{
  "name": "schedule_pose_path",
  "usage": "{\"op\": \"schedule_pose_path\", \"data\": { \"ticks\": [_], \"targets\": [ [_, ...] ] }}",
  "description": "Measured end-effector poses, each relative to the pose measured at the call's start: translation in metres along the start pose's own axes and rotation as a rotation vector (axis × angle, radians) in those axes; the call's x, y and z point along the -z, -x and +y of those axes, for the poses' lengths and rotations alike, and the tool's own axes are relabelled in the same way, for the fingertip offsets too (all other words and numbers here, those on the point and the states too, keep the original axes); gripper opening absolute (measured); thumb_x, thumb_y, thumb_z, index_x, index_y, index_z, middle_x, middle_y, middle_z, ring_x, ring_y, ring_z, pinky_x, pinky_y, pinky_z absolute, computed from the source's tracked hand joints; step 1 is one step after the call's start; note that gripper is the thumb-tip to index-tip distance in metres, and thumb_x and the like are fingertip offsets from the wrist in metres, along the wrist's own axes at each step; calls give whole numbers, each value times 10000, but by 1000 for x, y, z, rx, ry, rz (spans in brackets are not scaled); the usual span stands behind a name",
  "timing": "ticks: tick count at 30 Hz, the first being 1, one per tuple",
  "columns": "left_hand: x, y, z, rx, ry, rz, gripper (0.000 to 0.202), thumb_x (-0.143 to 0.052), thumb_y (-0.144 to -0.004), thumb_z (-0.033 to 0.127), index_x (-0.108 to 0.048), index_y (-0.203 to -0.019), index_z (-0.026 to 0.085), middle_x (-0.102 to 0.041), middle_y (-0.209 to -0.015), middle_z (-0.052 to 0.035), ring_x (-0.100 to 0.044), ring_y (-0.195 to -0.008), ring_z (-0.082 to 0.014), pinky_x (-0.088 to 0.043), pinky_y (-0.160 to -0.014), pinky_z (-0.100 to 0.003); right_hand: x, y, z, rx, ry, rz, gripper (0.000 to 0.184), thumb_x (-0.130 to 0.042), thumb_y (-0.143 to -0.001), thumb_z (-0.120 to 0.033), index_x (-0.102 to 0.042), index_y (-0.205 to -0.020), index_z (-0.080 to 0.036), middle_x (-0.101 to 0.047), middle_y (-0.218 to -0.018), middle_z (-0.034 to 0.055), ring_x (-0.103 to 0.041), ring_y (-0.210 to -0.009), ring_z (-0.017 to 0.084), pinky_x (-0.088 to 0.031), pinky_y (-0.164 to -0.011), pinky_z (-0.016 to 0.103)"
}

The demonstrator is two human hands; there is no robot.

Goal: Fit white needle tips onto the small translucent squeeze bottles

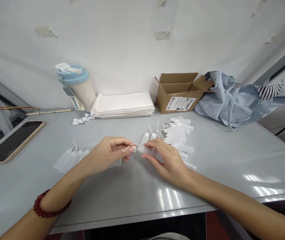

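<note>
My left hand (111, 151) is closed in a pinch on a small white cap with a loop (129, 147), held just above the grey table (132, 196). My right hand (166, 158) grips a small translucent plastic tube (146, 150) by its end, right beside the cap. The two hands almost touch at the middle of the table. A pile of similar translucent tubes (179, 131) lies just behind my right hand. A row of tubes with caps (69, 158) lies to the left of my left hand. A red bead bracelet (47, 206) is on my left wrist.
Against the wall stand a blue-lidded cup (78, 86), a stack of white bags (123, 105), an open cardboard box (179, 93) and a bundle of blue cloth (235, 98). Small white caps (82, 119) lie near the cup. A phone (12, 141) lies at the left.
</note>
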State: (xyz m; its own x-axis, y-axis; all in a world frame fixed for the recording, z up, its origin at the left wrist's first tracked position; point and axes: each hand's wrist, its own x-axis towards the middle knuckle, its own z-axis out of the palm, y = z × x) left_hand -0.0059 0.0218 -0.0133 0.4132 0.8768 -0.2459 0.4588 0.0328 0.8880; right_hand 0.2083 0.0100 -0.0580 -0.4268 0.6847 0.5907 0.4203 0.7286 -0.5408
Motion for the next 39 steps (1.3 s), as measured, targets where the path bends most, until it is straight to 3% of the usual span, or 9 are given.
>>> {"op": "schedule_pose_path", "data": {
  "ticks": [9, 16, 20, 26, 29, 31, 34, 39],
  "targets": [
    [-9, 0, -6, 10, 111, -75, 258, -575, -875, 424, -672, -936, 193, -590, -648, 43, -558, -642, -107, -414, -634, -221, -4, 7, -1, 179, 121, 27, 194, -523, -912, -132, -531, -1103, -99, -614, -968, 142, -614, -860, 189, -563, -722, 294],
    [-12, 0, -3, 14, 102, -100, 241, -575, -877, 400, -675, -903, 183, -609, -652, 37, -581, -629, -110, -438, -648, -234, -1, 5, 1, 358, 232, -24, 260, -478, -891, -25, -519, -1140, -89, -627, -949, 143, -605, -858, 200, -568, -678, 294],
    [-15, 2, -2, -29, 112, -67, 184, -590, -873, 345, -692, -904, 195, -623, -674, 29, -576, -642, -110, -461, -645, -226, -1, 4, 0, 266, 81, 20, 247, -468, -909, -61, -532, -1137, -129, -623, -943, 120, -620, -828, 176, -567, -675, 285],
    [-23, 1, -7, -289, 72, 108, 107, -630, -828, 195, -720, -878, 226, -644, -936, -4, -593, -860, -138, -512, -764, -230, -1, 2, -2, -115, -110, 12, 109, -617, -865, -212, -614, -960, -157, -648, -787, 43, -618, -697, 155, -514, -593, 264],
    [-23, 0, -6, -239, 166, 96, 114, -679, -798, 239, -714, -907, 238, -649, -967, 2, -609, -899, -147, -528, -781, -229, 0, 1, -5, -217, -156, 31, 90, -639, -846, -206, -620, -924, -166, -646, -749, 18, -601, -655, 136, -465, -515, 219],
    [-23, 0, -4, -159, 231, 66, 172, -701, -786, 292, -705, -950, 243, -675, -957, 6, -628, -896, -147, -528, -779, -221, 1, 1, -7, -206, -159, 57, 95, -640, -846, -209, -610, -928, -172, -649, -765, 16, -598, -656, 131, -467, -528, 220],
    [-23, 2, -2, -61, 231, 44, 192, -666, -815, 337, -696, -966, 222, -700, -781, 15, -654, -745, -131, -525, -712, -216, 0, 3, -8, -115, -113, 89, 119, -636, -854, -211, -584, -958, -183, -658, -821, 32, -612, -706, 145, -503, -611, 256],
    [-25, 4, 1, -44, 128, 99, 174, -643, -820, 350, -695, -852, 187, -593, -549, 50, -547, -490, -91, -458, -507, -190, -3, 5, -8, 32, -74, 97, 121, -568, -890, -155, -544, -999, -199, -651, -890, 59, -629, -793, 160, -539, -654, 283]
  ]
}}
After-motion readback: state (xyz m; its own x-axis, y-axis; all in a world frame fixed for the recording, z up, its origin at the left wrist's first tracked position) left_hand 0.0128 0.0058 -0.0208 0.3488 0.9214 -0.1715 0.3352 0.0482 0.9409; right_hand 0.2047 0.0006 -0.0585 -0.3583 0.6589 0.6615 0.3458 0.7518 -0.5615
